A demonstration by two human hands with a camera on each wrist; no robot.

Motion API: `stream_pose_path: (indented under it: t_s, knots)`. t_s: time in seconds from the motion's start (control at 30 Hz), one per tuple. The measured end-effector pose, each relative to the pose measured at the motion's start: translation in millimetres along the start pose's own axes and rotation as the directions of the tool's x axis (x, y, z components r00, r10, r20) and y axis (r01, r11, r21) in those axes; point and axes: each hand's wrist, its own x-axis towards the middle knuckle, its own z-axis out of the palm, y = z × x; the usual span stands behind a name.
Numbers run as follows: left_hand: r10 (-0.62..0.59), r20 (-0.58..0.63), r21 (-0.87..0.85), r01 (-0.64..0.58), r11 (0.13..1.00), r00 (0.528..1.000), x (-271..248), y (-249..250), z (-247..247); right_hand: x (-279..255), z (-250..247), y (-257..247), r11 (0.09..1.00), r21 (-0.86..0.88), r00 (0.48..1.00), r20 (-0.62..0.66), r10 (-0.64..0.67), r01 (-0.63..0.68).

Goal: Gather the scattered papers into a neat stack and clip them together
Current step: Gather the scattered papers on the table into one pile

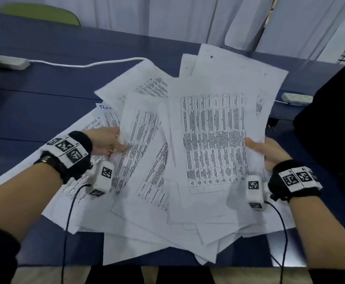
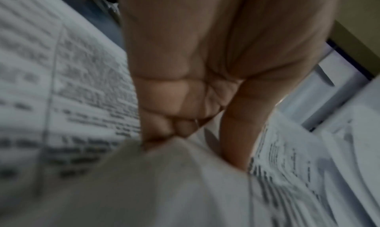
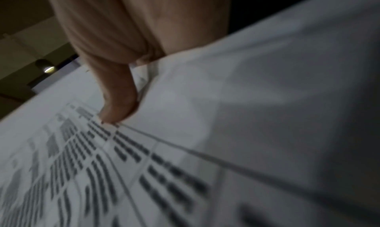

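Note:
Several white printed papers (image 1: 147, 152) lie fanned in a loose overlapping pile on the dark blue table (image 1: 34, 103). My left hand (image 1: 114, 143) grips the left edge of a sheet with a printed table (image 2: 277, 173), thumb on top and fingers curled under it. My right hand (image 1: 259, 148) holds the right edge of a lifted bundle topped by a gridded sheet (image 1: 214, 140), thumb pressing on its face (image 3: 115, 113). A black binder clip (image 1: 271, 126) lies on the table just beyond the right hand, partly hidden by the paper.
A white power strip (image 1: 5, 61) with its cable (image 1: 89, 63) runs across the far left. Another white power strip (image 1: 296, 97) sits at the far right. A black object (image 1: 331, 130) stands at the right edge. A green chair (image 1: 42, 14) stands behind the table.

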Motion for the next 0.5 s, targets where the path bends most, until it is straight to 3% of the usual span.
stream_pose_path:
  t_s: [0.07, 0.13, 0.2, 0.33, 0.4, 0.5]
  knots:
    - [-0.012, 0.07, 0.059, 0.008, 0.998, 0.997, -1, -1, 0, 5, -7, 2, 1.0, -0.019, 0.999, 0.048, 0.016, -0.015]
    - [0.029, 0.129, 0.01, -0.03, 0.999, 0.991, -5, 3, 10, 18, -10, 8, 0.999, -0.029, 0.994, 0.102, 0.039, -0.037]
    - [0.07, 0.11, 0.026, -0.074, 0.997, 0.991, 1, 6, 19, 24, -5, 8, 0.995, -0.085, 0.99, 0.128, 0.066, -0.055]
    - [0.142, -0.016, 0.319, -0.13, 0.939, 0.99, 13, 4, 43, 34, 7, 9, 0.979, -0.182, 0.988, 0.103, 0.117, -0.097]
    - [0.126, -0.109, 0.323, -0.085, 0.943, 0.986, 10, 7, 55, 60, -4, 27, 0.982, -0.133, 0.987, 0.064, 0.146, -0.136]
    - [0.092, -0.262, 0.282, -0.015, 0.959, 0.961, 12, 10, 59, 43, 3, 17, 0.978, -0.165, 0.992, -0.02, 0.123, -0.124]
